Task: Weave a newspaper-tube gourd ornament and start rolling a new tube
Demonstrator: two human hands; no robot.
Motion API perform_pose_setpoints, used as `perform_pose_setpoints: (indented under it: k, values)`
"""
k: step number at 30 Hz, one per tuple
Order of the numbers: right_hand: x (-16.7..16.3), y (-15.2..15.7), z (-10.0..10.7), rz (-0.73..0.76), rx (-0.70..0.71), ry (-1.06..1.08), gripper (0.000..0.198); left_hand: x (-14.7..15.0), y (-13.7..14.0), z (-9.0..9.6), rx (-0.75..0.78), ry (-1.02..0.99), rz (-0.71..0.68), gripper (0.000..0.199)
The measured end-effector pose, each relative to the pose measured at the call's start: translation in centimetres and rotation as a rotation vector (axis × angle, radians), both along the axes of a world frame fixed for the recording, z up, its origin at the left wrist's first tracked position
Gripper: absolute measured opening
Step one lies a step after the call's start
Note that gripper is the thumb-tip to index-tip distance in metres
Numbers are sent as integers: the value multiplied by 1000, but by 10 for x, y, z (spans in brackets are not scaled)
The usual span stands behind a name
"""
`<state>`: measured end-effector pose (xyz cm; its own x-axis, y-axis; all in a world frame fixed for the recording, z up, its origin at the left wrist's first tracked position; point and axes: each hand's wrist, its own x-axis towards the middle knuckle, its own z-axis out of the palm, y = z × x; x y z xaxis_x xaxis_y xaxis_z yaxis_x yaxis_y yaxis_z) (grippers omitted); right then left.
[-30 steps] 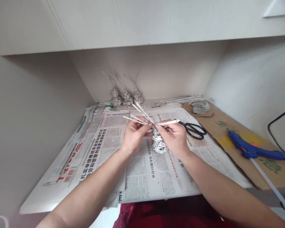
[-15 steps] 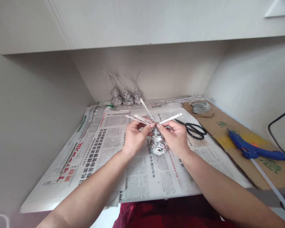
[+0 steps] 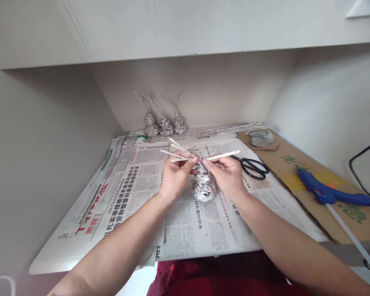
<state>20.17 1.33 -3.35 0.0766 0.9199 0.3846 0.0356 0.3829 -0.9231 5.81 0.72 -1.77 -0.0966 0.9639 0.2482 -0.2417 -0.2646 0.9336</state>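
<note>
A woven newspaper gourd (image 3: 204,189) is held upright by its top over spread newspaper sheets (image 3: 191,240); whether its base is rested on them cannot be told. Several splayed paper strips (image 3: 180,147) at its neck are pinched between thumb and fingers of the left hand (image 3: 176,174), and a single strip (image 3: 225,155) is pinched by the right hand (image 3: 228,174). Black-handled scissors (image 3: 255,167) are laid just beside the latter. Farther right, a blue glue gun (image 3: 339,196) is set on cardboard (image 3: 314,213). Behind, three similar gourds (image 3: 165,127) are lined up near thin paper rods (image 3: 234,130).
</note>
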Motion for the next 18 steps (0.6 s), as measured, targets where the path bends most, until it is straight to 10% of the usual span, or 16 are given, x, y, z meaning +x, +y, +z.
perform_pose_setpoints:
  k: [18]
  values:
    - [3,8,-13,47,-94,60,26,3,-1,-3,0,28,-9,24]
